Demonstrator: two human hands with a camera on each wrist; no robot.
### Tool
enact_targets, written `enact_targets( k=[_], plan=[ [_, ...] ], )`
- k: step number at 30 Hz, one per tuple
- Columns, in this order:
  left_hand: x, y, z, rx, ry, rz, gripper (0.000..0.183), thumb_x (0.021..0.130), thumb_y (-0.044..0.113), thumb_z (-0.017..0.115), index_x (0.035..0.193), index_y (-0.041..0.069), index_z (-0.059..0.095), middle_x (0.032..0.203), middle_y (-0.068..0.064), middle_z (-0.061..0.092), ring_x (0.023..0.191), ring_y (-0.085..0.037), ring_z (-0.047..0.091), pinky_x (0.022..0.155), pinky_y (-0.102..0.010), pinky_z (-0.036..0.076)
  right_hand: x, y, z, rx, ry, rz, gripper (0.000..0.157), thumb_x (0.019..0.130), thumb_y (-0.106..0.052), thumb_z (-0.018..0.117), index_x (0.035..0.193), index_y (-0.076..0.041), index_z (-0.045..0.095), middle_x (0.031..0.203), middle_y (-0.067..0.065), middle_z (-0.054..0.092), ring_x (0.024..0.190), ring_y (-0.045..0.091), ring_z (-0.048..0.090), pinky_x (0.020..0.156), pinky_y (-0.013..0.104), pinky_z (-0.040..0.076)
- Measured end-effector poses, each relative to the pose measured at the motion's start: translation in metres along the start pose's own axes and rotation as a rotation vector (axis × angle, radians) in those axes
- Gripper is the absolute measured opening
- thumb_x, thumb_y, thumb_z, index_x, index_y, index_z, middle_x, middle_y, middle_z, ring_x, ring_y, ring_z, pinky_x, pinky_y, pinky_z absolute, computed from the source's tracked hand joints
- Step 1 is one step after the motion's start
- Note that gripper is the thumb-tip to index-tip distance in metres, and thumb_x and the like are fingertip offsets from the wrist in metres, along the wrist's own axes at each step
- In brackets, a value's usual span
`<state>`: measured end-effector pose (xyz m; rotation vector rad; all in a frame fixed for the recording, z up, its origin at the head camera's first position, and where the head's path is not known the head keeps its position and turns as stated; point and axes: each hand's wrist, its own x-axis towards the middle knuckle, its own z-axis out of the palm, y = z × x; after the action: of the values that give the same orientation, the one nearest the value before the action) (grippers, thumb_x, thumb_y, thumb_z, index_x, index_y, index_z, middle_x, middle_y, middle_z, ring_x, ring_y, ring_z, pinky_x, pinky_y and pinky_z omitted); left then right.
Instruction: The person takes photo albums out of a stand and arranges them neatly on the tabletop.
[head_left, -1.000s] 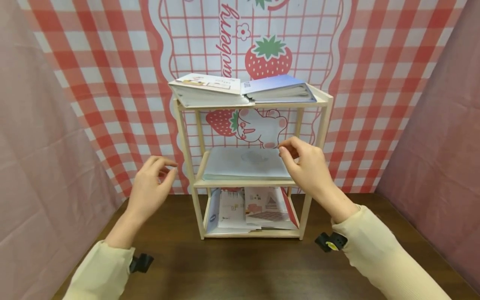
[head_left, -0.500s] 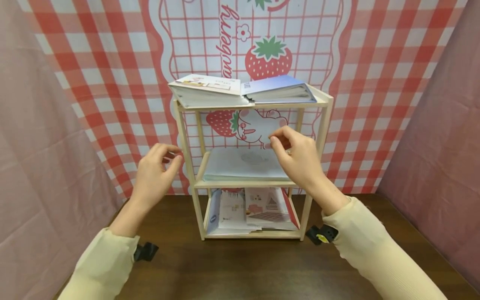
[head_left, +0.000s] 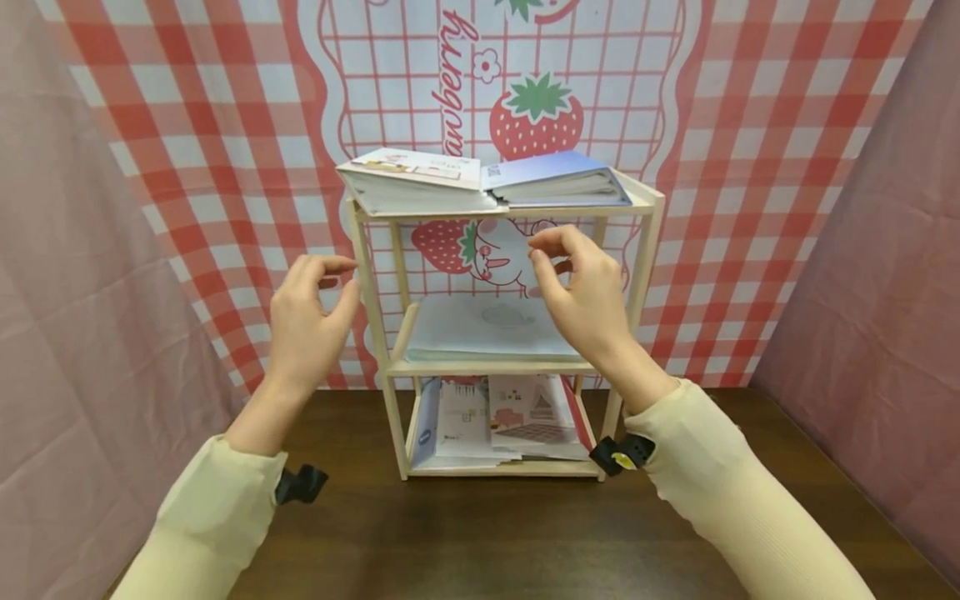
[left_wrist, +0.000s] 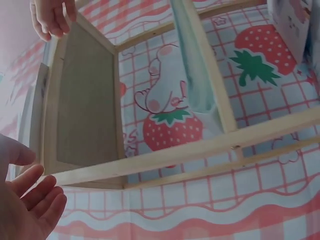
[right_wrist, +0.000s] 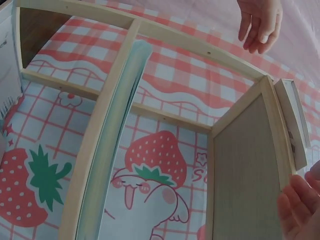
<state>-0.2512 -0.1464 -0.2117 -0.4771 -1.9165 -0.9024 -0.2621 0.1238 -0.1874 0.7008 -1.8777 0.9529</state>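
Note:
A small three-tier wooden shelf [head_left: 491, 367] stands in front of me. My left hand [head_left: 303, 325] hovers beside its left post, fingers loosely bent around nothing. In front of the right side, below the top board, is my right hand [head_left: 585, 292], its thumb and index finger apart with nothing between. Two thick books lie on the top tier: a white one [head_left: 420, 172] at left and a blue-purple one [head_left: 558, 177] at right. A pale blue-green book [head_left: 480, 325] lies flat on the middle tier, partly hidden by my right hand. Illustrated booklets [head_left: 536, 417] lie on the bottom tier.
The shelf stands on a dark brown wooden table [head_left: 465, 533]. Behind it hangs a red-and-white checked cloth [head_left: 225, 167] with strawberry prints. Pink curtains [head_left: 97, 292] close off both sides. A black wrist strap [head_left: 300, 483] shows at each sleeve.
Both hands have risen along the shelf, the right one also shifting left. The left hand moved slightly right, then up. Books and shelf have not moved.

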Motion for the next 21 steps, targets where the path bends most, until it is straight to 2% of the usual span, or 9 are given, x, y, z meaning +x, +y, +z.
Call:
enact_targets(
  k=[6,11,15,21],
  plan=[
    [0.008,0.010,0.001,-0.060,0.019,-0.004,0.026,0.084,0.003,0.057,0.109,-0.003,0.059,0.105,-0.014,0.058,0.099,-0.023,0.055,0.087,-0.035,0.046,0.007,-0.001,0.005,0.049,0.030,-0.017,0.022,0.087,0.000,0.052,0.107,0.001,0.060,0.099,0.011,0.063,0.091,0.017,0.058,0.074,0.028,0.049],
    [0.013,0.019,0.003,-0.097,0.008,-0.025,0.040,0.085,0.005,0.058,0.124,0.002,0.053,0.122,-0.011,0.055,0.112,-0.022,0.051,0.095,-0.034,0.042,0.010,-0.004,0.007,0.060,0.013,-0.035,0.033,0.088,0.007,0.043,0.116,0.000,0.058,0.101,0.011,0.063,0.094,0.018,0.058,0.076,0.027,0.049],
    [0.016,0.024,0.004,-0.139,-0.033,-0.036,0.051,0.086,0.010,0.059,0.134,0.007,0.043,0.134,-0.007,0.047,0.122,-0.018,0.044,0.102,-0.029,0.036,0.012,-0.006,0.010,0.066,-0.021,-0.028,0.038,0.087,0.009,0.039,0.121,0.001,0.055,0.106,0.013,0.061,0.099,0.020,0.057,0.080,0.028,0.050],
    [0.021,0.028,0.007,-0.226,-0.097,-0.072,0.058,0.088,0.014,0.058,0.140,0.010,0.032,0.142,-0.001,0.038,0.130,-0.009,0.035,0.105,-0.025,0.031,0.015,-0.010,0.012,0.075,-0.074,0.008,0.041,0.089,0.007,0.037,0.127,-0.001,0.050,0.112,0.013,0.058,0.104,0.019,0.055,0.083,0.025,0.048]
  ],
)
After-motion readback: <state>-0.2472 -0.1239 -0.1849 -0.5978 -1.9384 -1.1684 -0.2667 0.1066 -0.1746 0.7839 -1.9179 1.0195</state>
